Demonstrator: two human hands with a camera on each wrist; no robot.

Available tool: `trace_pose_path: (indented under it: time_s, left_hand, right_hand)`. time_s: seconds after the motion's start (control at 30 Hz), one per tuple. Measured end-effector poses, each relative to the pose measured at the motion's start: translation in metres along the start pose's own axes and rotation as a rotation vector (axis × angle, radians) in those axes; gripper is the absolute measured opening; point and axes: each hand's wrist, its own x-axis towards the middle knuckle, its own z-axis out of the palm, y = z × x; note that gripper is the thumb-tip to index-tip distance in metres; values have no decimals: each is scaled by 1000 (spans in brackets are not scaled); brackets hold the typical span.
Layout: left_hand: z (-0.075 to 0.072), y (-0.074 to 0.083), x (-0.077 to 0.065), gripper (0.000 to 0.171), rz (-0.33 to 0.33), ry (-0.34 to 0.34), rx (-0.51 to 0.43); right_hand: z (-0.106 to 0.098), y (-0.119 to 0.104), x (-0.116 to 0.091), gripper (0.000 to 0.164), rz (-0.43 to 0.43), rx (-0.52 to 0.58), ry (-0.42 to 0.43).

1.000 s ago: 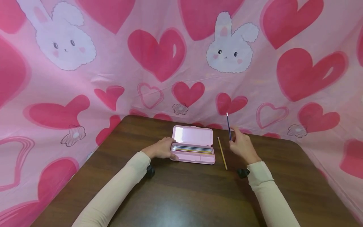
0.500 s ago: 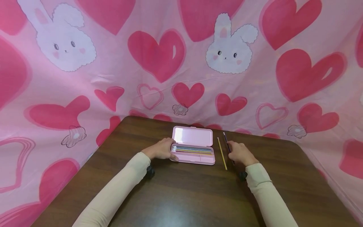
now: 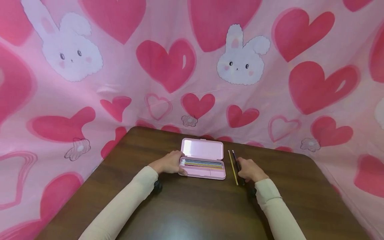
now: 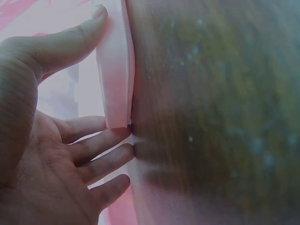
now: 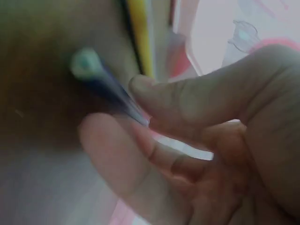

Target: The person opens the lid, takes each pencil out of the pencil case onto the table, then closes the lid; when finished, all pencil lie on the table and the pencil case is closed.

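Note:
A pink pencil case lies with its lid raised back and several coloured pencils lined up in its rear compartment. My left hand grips its left end, thumb along the front wall and fingers at the side, as the left wrist view shows. To the right of the case, a yellow pencil rests on the table. Close beside it is a dark blue pencil, low at the tabletop, between the thumb and index finger of my right hand. The right wrist view is blurred there.
The brown wooden table carries all of this. Its back edge meets a pink cloth printed with hearts and rabbits, which hangs behind and along the sides.
My right hand has lowered the dark blue pencil from a raised, tilted pose to the tabletop and brought it nearer the yellow one. The left hand has stayed on the case.

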Motion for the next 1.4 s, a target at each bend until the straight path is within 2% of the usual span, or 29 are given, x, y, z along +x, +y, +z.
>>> trace_pose_path:
  time_s: [0.07, 0.13, 0.23, 0.3, 0.37, 0.5, 0.63, 0.9, 1.2, 1.4]
  left_hand:
    - [1, -1, 0, 92, 0, 3, -5]
    - [1, -2, -1, 93, -7, 13, -6]
    - [-1, -4, -2, 93, -20, 27, -9]
    - [-3, -5, -3, 92, -28, 24, -8]
    - [-3, -6, -5, 91, -31, 23, -11]
    - [-1, -5, -6, 90, -30, 19, -17]
    - [6, -5, -4, 88, -32, 18, -29]
    - [19, -7, -5, 89, -40, 15, -70]
    - [18, -7, -8, 90, -43, 6, -130]
    - [8, -2, -2, 90, -31, 17, -102]
  right_hand:
    - [-3, -1, 2, 52, -58, -29, 94]
    - [-7, -8, 6, 45, -137, -36, 239]
    - [-9, -28, 12, 37, -250, 13, 436]
    - [-6, -44, 16, 34, -302, 54, 509]
    - [-1, -58, 20, 32, -332, 88, 532]
    - [10, -79, 29, 31, -356, 140, 505]
    - [24, -90, 38, 26, -412, 109, 435]
    - [50, -99, 45, 19, -464, 22, 152]
    - [58, -99, 48, 21, -437, -14, 80]
    - [50, -100, 48, 21, -382, -14, 40]
